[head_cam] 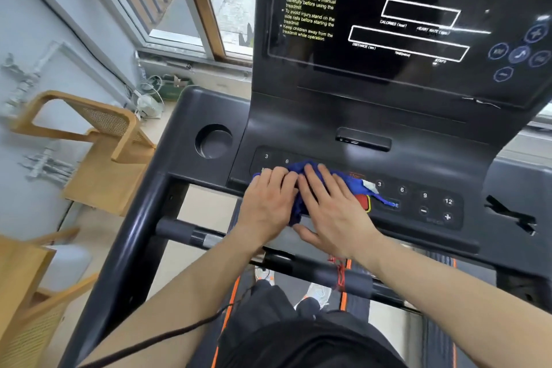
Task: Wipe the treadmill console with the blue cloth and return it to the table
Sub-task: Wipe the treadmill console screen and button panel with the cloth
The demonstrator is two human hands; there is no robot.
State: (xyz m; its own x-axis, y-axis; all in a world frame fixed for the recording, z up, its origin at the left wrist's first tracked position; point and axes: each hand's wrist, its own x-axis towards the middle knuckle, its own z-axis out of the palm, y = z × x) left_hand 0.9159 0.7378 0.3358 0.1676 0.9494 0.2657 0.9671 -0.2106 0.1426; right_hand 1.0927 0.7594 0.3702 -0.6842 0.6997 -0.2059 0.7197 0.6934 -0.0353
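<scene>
The blue cloth (348,181) lies bunched on the lower button panel of the black treadmill console (388,134). Both of my hands press down on it side by side. My left hand (268,203) covers the cloth's left part, fingers curled over it. My right hand (331,206) lies flat over its middle, fingers spread a little. A red stop button (365,202) shows just right of my right hand, partly under the cloth. The dark display screen (388,24) rises behind the panel.
A round cup holder (213,140) sits left of the button panel. A handlebar (191,233) crosses below my wrists. Wooden cane chairs (101,143) stand to the left by a window (185,3). The treadmill belt (442,331) with orange stripes runs beneath me.
</scene>
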